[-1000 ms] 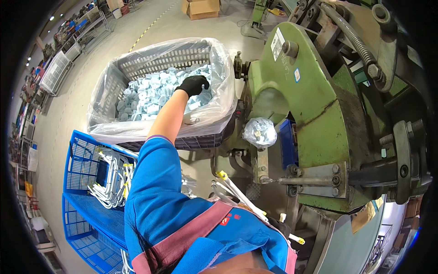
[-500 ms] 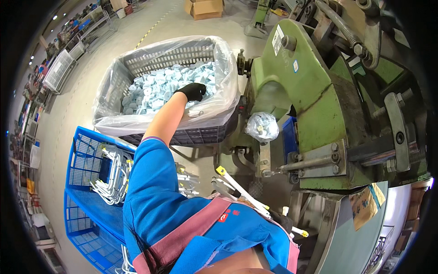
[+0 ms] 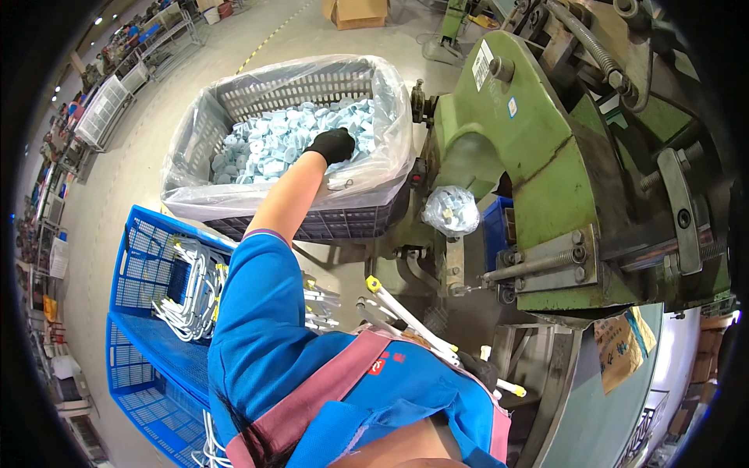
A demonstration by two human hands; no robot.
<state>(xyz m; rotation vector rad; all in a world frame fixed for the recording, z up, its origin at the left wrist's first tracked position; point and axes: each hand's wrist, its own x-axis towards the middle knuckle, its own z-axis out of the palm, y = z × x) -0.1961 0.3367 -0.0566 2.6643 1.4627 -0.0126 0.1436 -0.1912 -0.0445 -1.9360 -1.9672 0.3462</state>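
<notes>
In a black glove, my left hand (image 3: 333, 146) rests on a heap of pale blue plastic parts (image 3: 269, 148), its fingers curled down. Whatever they grip is hidden. The heap fills a dark plastic crate (image 3: 312, 226) lined with clear film. Low by my body, a dark-gloved patch of my right hand (image 3: 480, 370) shows beside white tubes (image 3: 413, 313) with yellow ends; my clothing covers most of it, and its fingers cannot be made out.
A large green machine (image 3: 538, 171) stands at the right, a clear plastic bag (image 3: 451, 210) of small parts beside it. Blue baskets (image 3: 144, 343) at the left hold bent white tubes (image 3: 191, 300). A cardboard box (image 3: 359, 14) sits on the floor beyond the crate.
My left hand has shifted slightly to the right over the heap, its knuckles now turned more upward. The whole view has moved a little. My right hand stays low among the tubes.
</notes>
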